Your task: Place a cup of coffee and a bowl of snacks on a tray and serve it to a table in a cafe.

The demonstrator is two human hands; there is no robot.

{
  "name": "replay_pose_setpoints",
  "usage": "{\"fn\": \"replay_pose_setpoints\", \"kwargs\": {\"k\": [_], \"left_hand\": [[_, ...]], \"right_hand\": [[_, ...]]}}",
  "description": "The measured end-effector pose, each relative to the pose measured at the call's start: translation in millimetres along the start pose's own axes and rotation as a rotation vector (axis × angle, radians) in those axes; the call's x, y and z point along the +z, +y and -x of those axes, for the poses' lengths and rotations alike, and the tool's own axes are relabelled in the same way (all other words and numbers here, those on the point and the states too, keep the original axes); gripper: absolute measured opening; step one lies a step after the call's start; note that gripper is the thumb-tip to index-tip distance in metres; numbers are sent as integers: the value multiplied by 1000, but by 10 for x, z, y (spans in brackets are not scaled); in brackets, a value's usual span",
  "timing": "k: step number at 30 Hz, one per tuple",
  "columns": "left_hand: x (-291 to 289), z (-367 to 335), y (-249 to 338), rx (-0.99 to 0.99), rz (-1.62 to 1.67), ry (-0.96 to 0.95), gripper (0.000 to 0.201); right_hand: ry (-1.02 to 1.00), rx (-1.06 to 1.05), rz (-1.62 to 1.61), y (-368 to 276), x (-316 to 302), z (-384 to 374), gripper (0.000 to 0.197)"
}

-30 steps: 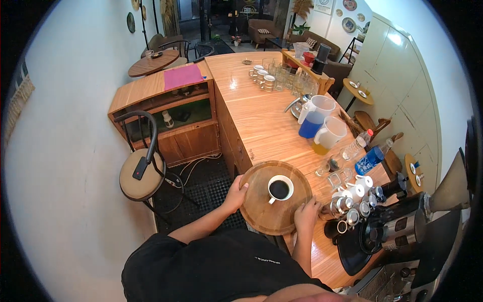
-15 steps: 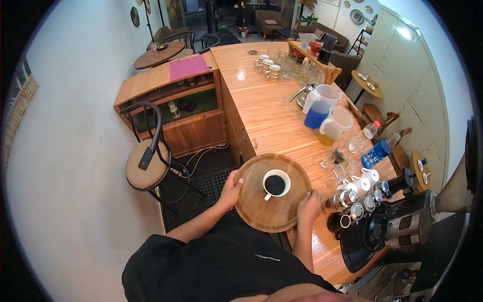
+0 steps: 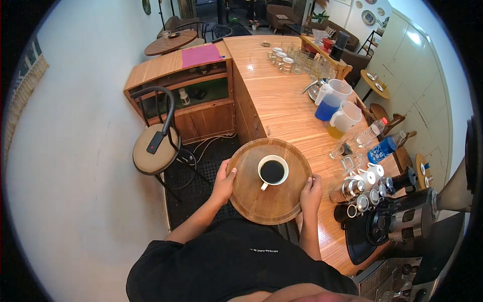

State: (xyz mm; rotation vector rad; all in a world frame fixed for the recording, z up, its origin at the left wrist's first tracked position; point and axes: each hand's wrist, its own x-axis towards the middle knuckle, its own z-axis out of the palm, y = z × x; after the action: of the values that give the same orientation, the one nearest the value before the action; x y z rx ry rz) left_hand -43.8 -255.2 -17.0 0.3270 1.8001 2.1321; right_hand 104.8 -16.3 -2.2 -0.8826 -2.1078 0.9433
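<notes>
At the near edge of the bench (image 3: 282, 108), a round wooden tray (image 3: 246, 199) is held between two bare hands. Left hand (image 3: 222, 187) pinches the rim — thumb over the top, fingers wrapped under and mostly hidden. Right hand (image 3: 311, 196) clasps the opposite rim, thumb against the edge; how far its fingers reach beneath, cannot tell. Opposed grips presumably share the weight and check tipping, sensible with an uncovered drink aboard.

White cup (image 3: 274, 184) stands upright on the tray, slightly beyond its middle, dark liquid inside, likely coffee. Near-central placing probably helps balance. Handle points toward the wearer. Cup lies between the two sets of fingers, touching neither — bare wood on both sides.

Tray overlaps the bench corner in view; whether wood meets wood, cannot tell. Right of the right hand: a glass-and-metal jar (image 3: 347, 191), near but apart. Farther along, a pitcher with blue liquid (image 3: 328, 111). Off left, a cushioned chair (image 3: 147, 160).
</notes>
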Motion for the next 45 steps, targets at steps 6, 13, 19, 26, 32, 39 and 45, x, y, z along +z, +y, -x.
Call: {"fn": "replay_pose_setpoints", "kwargs": {"k": [6,13,19,26,32,39,45], "left_hand": [[-304,507,154,-6,15,88,31],[-635,1336,354,-14,-42,205,31],[-816,2029,235,37,-32,267,32],[-782,2777,239,42,-15,329,31],[-593,3380,61,88,-68,410,30],[-136,4117,-151,95,-46,504,29],[184,4724,-210,69,-18,594,28]], "right_hand": [[-78,-51,-77,-185,10,322,21],[-208,-33,-116,-379,-124,931,22],[-253,-104,-159,-371,-306,1442,23],[-343,-137,-82,-514,-699,1814,25],[-644,-203,-163,-82,-1042,1845,25],[-830,-288,-148,193,-1488,1847,24],[-1016,-164,-174,121,-1992,2022,19]]}}
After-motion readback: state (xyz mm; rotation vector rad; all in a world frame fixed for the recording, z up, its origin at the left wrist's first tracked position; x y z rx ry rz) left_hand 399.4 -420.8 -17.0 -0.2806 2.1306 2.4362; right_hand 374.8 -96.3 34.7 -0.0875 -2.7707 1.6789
